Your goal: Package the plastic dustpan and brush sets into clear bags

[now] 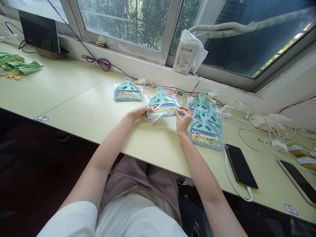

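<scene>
A teal dustpan-and-brush set [161, 102] in clear plastic wrap is held just above the table [145, 140], its handle pointing toward the window. My left hand [141, 113] grips its lower left corner, the fingers closed on the wrap. At its right edge my right hand [183, 119] pinches the packaging between thumb and fingers. Behind the set, part of a pink dustpan [175, 94] shows. Several more wrapped teal sets [206, 133] overlap in a pile just right of my right hand. Another wrapped teal set [127, 92] lies by itself to the left.
Two phones [241, 166] lie at the right, one with a white cable plugged in. Tangled cables and power strips [268, 121] run along the wall. A wrapped box [186, 55] leans at the window. A tablet [39, 32] and green bundles [24, 67] are at the far left.
</scene>
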Demonstrator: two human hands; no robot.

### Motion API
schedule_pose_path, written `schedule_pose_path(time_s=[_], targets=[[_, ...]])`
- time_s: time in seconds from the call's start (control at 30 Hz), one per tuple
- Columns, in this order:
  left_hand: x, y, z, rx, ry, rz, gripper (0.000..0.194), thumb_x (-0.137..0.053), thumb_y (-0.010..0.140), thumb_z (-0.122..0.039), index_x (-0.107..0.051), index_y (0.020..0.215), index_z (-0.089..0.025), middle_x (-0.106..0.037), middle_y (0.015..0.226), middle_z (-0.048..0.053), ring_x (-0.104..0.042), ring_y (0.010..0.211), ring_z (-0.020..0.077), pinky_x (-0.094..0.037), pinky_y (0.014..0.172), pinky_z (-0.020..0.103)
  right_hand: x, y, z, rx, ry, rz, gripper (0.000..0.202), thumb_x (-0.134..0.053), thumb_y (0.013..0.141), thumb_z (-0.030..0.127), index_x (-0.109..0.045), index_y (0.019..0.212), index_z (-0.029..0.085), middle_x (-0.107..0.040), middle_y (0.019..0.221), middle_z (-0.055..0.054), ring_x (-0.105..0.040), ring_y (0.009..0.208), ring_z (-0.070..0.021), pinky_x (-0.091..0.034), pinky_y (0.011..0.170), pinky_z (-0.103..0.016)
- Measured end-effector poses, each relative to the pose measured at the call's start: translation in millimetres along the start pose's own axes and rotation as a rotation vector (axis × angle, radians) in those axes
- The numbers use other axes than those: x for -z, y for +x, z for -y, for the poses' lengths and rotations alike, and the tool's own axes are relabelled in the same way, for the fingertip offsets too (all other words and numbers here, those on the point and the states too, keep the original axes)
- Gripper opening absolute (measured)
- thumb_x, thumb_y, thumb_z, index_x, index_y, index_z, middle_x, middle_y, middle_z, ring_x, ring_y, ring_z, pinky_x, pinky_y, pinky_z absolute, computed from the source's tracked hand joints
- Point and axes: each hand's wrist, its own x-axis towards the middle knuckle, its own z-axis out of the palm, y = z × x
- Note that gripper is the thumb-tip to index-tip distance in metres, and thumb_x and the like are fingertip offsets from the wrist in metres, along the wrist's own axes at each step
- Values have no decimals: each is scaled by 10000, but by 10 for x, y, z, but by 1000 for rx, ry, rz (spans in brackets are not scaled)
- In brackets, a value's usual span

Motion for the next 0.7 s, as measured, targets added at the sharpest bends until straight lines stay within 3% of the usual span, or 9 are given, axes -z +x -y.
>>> schedule_pose_path(time_s=[0.13,0.3,0.4,0.5,0.6,0.7], targets=[[-22,-14,-8,11,24,0,235,-694,694,-171,-636,912,-106,-684,663,53,-624,514,143,-548,513,245,-7,6,-14,3,-27,-51,113,-678,795,310,-667,747,209,-581,1075,-69,-571,1019,-199,-514,962,-377],[14,14,11,-3,20,37,280,-723,674,-181,-637,929,-106,-702,721,53,-644,558,145,-560,506,245,-23,17,-38,-148,81,-44,200,-719,753,338,-628,817,172,-491,1211,-83,-581,778,-113,-595,605,-273],[35,29,23,-9,27,45,271,-728,675,-184,-633,918,-108,-704,749,61,-656,586,152,-566,520,252,-46,29,-40,-230,198,-52,359,-727,745,288,-592,1064,195,-530,1214,-71,-607,748,-96,-581,561,-232],[51,34,33,-14,54,42,310,-746,668,-200,-629,941,-112,-710,793,81,-663,584,165,-562,523,267,-65,60,-72,-446,409,38,376,-681,784,247,-563,1140,217,-628,1099,-36,-645,750,-101,-586,584,-213],[75,46,52,-8,106,47,378,-781,650,-232,-634,982,-128,-718,844,98,-678,591,185,-551,518,275,-60,100,-127,-774,561,228,103,-617,838,234,-625,925,178,-687,840,-16,-649,654,-101,-583,559,-201],[87,70,70,5,158,65,423,-805,635,-279,-644,998,-134,-721,875,114,-688,603,212,-551,525,300,-42,118,-156,-920,597,253,53,-604,851,204,-631,827,164,-677,697,-1,-623,551,-90,-551,480,-174]])
